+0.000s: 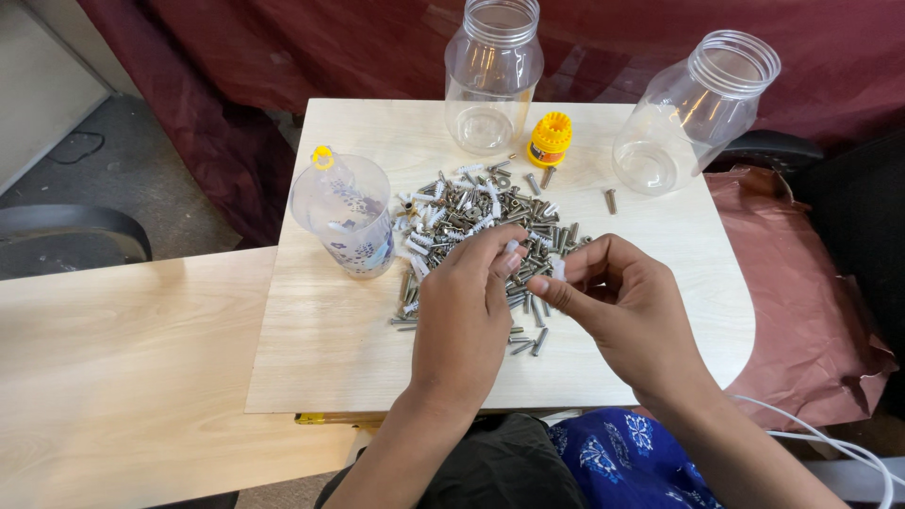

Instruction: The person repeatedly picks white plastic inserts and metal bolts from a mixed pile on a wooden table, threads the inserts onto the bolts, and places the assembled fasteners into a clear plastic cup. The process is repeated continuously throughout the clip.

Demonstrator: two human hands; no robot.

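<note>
While both hands hover over the heap of screws and white wall plugs (476, 221), we see the left hand (462, 316) pinching its fingertips together at the near edge of the heap — on a small piece, though which kind we cannot tell. Our right hand (617, 306) sits just beside it, thumb and forefinger closed on a small white wall plug (558, 270), its long axis roughly upright. The heap lies straight ahead of both, the left hand nearer. Left of the heap stands a clear jar with blue print (344, 215) holding a few plugs; beyond it, two empty clear jars (490, 75) (688, 113) — the right one tilted — and a yellow ribbed cap (551, 138) between them on the pale wooden board (320, 349).
</note>
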